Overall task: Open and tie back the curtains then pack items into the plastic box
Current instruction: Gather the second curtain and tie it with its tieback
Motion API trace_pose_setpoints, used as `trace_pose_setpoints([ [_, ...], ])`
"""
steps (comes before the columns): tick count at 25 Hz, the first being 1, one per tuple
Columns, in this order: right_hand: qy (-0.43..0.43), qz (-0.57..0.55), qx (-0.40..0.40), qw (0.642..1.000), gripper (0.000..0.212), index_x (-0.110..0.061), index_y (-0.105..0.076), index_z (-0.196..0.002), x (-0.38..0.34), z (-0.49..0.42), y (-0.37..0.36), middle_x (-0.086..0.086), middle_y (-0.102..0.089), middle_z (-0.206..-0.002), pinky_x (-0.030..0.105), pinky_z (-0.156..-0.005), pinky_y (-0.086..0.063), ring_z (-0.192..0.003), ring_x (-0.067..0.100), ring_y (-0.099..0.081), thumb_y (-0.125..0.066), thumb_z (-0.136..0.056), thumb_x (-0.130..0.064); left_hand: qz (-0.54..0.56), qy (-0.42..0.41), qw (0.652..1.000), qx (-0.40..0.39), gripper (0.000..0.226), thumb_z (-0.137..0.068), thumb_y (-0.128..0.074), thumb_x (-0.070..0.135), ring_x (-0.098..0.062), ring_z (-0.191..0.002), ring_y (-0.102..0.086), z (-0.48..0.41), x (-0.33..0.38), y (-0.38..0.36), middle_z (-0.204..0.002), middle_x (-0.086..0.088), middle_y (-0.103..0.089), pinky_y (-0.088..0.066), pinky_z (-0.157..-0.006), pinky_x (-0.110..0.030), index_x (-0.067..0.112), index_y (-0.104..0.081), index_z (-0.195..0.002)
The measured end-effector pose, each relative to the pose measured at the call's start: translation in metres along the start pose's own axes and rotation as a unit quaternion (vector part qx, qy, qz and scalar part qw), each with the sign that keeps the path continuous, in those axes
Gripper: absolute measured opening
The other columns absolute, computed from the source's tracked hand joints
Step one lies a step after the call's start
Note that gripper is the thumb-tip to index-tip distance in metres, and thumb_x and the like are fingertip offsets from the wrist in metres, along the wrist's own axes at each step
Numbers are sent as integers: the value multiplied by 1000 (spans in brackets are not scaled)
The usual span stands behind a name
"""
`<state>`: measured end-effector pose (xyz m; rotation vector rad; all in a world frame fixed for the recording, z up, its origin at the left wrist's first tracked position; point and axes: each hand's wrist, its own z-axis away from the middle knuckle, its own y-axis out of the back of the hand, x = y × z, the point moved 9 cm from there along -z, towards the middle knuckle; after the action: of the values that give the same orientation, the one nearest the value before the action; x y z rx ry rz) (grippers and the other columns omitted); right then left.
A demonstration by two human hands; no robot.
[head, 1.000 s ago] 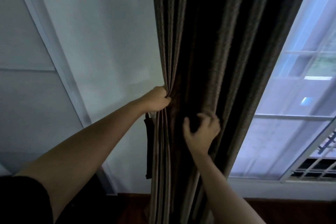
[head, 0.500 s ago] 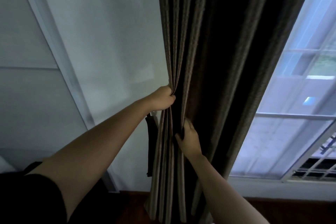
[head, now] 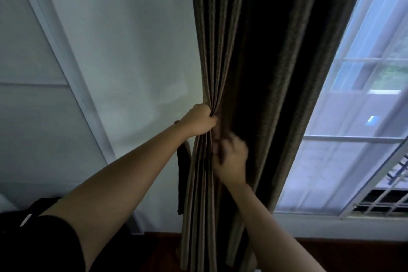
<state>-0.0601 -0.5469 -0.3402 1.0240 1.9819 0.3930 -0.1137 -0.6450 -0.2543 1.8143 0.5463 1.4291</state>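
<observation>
The left hand (head: 199, 120) keeps its fist closed round the gathered edge of the curtain (head: 223, 51), the pleats pinched tight under its fingers and fanning out again below them. The change is in the right hand (head: 231, 159). A second ago it lay further out on the cloth, well to the right of the left fingers, clawing at a loose fold. Half a second ago it had dropped in under the left fist. Now it sits just below and to the right of those fingers, nearly touching them, with its own fingers curled into the folds and gripping them. Motion blur hides how much cloth they hold. Fold by fold, the loose width is being fed across into the one bundle, so the gathering looks close to done. The window (head: 364, 99) stands uncovered to the right of both hands. A dark tieback strap (head: 182, 174) hangs free against the wall (head: 121, 51), just under the left wrist and untouched. Judging from this, wrapping it round the bundle is the next step. The plastic box is not in view.
</observation>
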Motion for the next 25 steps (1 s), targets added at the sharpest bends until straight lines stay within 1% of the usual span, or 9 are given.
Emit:
trace_pose_setpoints([
  [2, -49, -55, 255, 964, 32, -5, -56, -105, 21, -7, 70, 19, -48, -123, 34, -100, -34, -114, 29, -44, -64, -76, -17, 7, 4, 1000, -15, 38, -93, -44, 11, -28, -110, -56, 3, -4, 6, -125, -16, -56, -45, -92, -28, 3, -47, -130],
  [4, -114, -141, 288, 940, 49, 0, -47, -118, 44, -24, 95, 19, -42, -127, 27, -99, -37, -112, 25, -46, -71, -77, -15, 0, 7, 1000, -24, 41, -93, -42, 9, -28, -115, -53, 3, -7, 9, -130, -15, -52, -40, -90, -24, 3, -43, -134],
  [8, -176, -124, 148, 965, 46, -4, -53, -120, 70, -52, 73, 15, -59, -107, 32, -81, -45, -92, 30, -59, -65, -82, -26, -10, 12, 1000, -24, 35, -91, -40, 4, -31, -109, -55, 1, -13, 9, -123, -20, -56, -46, -92, -35, -5, -50, -123],
  [10, -129, -93, 88, 983, 34, 1, -59, -106, 63, -49, 55, 21, -58, -111, 30, -87, -42, -101, 34, -57, -63, -79, -21, 4, 11, 1000, -29, 29, -91, -40, 5, -26, -102, -56, 0, -12, 7, -113, -15, -56, -47, -85, -32, -4, -53, -115],
  [16, -96, -106, -149, 979, 67, -8, -23, -145, 34, -1, -35, 17, -52, -133, 33, -109, -35, -122, 29, -51, -52, -85, -1, 46, -2, 998, -52, 29, -93, -35, 4, -4, -68, -41, -4, 5, -10, -76, 8, -40, -29, -60, -14, 27, -39, -78],
  [18, -82, -86, -199, 973, 64, -6, -25, -145, 25, 5, -51, 16, -52, -133, 18, -105, -27, -124, 27, -48, -49, -86, 2, 62, -11, 996, -57, 26, -92, -35, 0, 0, -67, -39, -4, 14, -12, -74, 11, -39, -34, -61, -13, 24, -45, -92],
  [20, -100, -71, -237, 964, 59, -1, -28, -141, 21, 9, -64, 20, -56, -127, 23, -101, -35, -119, 32, -53, -47, -85, 2, 84, -12, 994, -68, 25, -90, -38, -2, -1, -67, -42, -2, 21, -12, -76, 8, -43, -40, -58, -9, 20, -46, -99],
  [22, -105, -36, -257, 960, 51, 5, -33, -134, 17, 11, -70, 26, -57, -122, 32, -97, -41, -115, 36, -55, -45, -84, 2, 106, 10, 992, -73, 11, -85, -50, 10, -9, -71, -50, -2, 19, -17, -83, -1, -51, -44, -61, -15, 16, -52, -93],
  [25, -89, -59, -314, 943, 49, 6, -38, -129, 1, 12, -77, 24, -54, -124, 25, -94, -38, -117, 31, -51, -49, -81, 4, 20, 10, 999, -30, 51, -73, -63, 49, -18, -86, -58, -7, 13, -17, -98, -4, -57, -51, -74, -29, 9, -60, -104],
])
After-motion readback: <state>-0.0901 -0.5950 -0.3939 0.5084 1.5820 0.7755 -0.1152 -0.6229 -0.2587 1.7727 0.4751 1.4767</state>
